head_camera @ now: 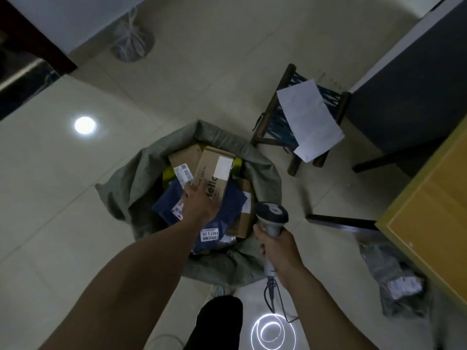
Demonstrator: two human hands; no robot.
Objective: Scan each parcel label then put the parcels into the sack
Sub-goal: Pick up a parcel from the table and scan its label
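Note:
A grey-green sack (141, 183) stands open on the floor below me, filled with parcels. On top lies a cardboard box (212, 170) with a white label and dark lettering. My left hand (199, 200) reaches into the sack and holds the near end of that box. Under it are a dark blue mailer bag (227, 213) with white labels, another brown box (184, 157) and a box at the right (243, 223). My right hand (275, 246) grips the handle of a grey barcode scanner (271, 214), whose head hangs over the sack's right rim.
A small wooden stool (278, 122) with a white sheet of paper (308, 117) stands behind the sack on the right. A yellow wooden table (429, 210) fills the right edge. A grey plastic parcel (396, 276) lies on the floor beneath it. The scanner cable (273, 299) trails down.

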